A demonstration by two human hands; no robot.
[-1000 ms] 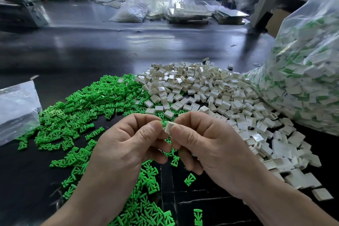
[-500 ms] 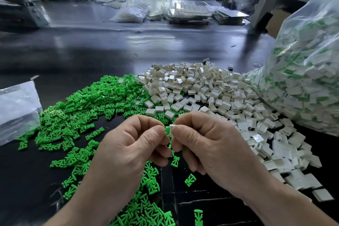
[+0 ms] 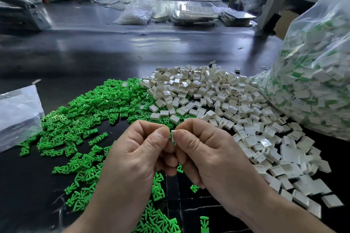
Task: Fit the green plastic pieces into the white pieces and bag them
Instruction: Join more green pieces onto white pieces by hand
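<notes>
My left hand (image 3: 136,155) and my right hand (image 3: 206,155) meet at the fingertips above the dark table. Between them they pinch one small white piece (image 3: 173,136) with a green piece showing at its edge; most of it is hidden by my thumbs. A wide heap of loose green pieces (image 3: 91,111) lies to the left and runs under my left wrist. A heap of white square pieces (image 3: 217,98) spreads from the centre to the right. A big clear bag (image 3: 312,81) full of fitted white-and-green pieces stands at the right edge.
A flat clear plastic bag (image 3: 17,115) lies at the left edge. The dark table (image 3: 113,53) stretches away behind the heaps. At its far side sit bags of parts (image 3: 134,15), flat trays (image 3: 195,15) and a grey machine (image 3: 20,13). A metal frame post (image 3: 272,2) rises at the back right.
My thumbs have pressed closer over the held white piece, and a green edge now shows on it. Both hands stay in the same spot.
</notes>
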